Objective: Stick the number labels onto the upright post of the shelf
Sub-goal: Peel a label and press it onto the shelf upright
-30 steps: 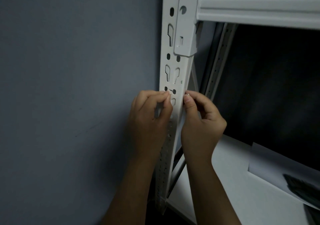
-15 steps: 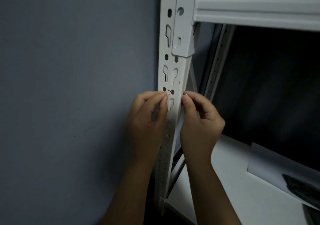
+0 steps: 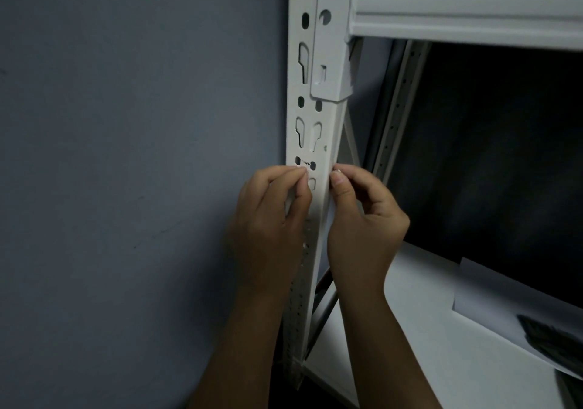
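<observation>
Post (image 3: pixel 318 143), upright, white, slotted: stands at 12 o'clock of both hands, against grey wall (image 3: pixel 126 156).

Left hand (image 3: pixel 271 219): grip pinched, fingertips (image 3: pixel 301 176) on post's left edge. What it grasps cannot be told; no number label can be made out.

Right hand (image 3: pixel 362 219): thumb and forefinger pinched at post's right edge; a pale strip below the thumb may be label or backing.

Shelf board (image 3: pixel 410 329) at 4 o'clock carries a paper sheet (image 3: pixel 492 295).

Risk: label laid crooked or bridging a slot hole, from poor light and hands hiding the spot; creasing if one edge is pressed first.

Change: against earlier frames, both hands sit in the same place on the post, fingertips slightly closer together; view shifted a little.
</observation>
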Tool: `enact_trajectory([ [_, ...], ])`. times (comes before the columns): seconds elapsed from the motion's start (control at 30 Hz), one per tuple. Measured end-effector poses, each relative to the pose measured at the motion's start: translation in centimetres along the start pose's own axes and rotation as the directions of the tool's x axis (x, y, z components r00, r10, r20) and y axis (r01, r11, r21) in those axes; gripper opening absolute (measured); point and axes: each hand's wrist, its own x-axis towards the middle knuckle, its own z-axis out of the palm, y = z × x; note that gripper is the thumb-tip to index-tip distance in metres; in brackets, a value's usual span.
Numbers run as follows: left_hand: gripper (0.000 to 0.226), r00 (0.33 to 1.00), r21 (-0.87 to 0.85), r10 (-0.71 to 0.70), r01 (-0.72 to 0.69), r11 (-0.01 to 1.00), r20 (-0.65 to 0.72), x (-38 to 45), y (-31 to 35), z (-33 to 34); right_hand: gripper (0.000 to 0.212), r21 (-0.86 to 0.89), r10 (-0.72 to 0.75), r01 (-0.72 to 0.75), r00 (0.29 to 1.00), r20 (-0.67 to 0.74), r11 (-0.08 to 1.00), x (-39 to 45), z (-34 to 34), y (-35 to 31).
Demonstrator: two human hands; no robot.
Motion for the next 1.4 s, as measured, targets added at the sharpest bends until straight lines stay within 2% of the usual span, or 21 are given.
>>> enact_trajectory([
  [0.23, 0.008, 1.000, 0.119, 0.016, -0.014, 0.993, -0.014, 0.6, 0.5, -0.1, 0.015, 0.007, 0.008, -0.008, 1.000, -0.017, 1.000, 0.0, 0.2, 0.2],
  [0.5, 0.008, 1.000, 0.099, -0.025, 0.026, 0.995, -0.009, 0.8, 0.5, 0.0, 0.019, 0.002, 0.006, -0.006, 1.000, -0.016, 1.000, -0.1, 0.1, 0.1],
  [0.8, 0.011, 0.983, -0.059, -0.181, 0.182, 0.981, 0.030, 0.8, 0.8, 0.0, 0.017, 0.004, 0.006, -0.006, 1.000, -0.016, 1.000, -0.1, 0.1, 0.1],
  [0.97, 0.012, 0.969, -0.072, -0.248, 0.247, 0.966, 0.005, 1.1, 1.2, -0.2, 0.017, 0.014, 0.016, -0.016, 1.000, -0.015, 1.000, -0.1, 0.1, 0.0],
  [1.4, 0.014, 0.964, -0.155, -0.267, 0.265, 0.952, 0.009, 0.9, 1.2, -0.2, 0.014, 0.018, 0.029, -0.029, 1.000, -0.005, 0.999, -0.1, 0.0, 0.1],
])
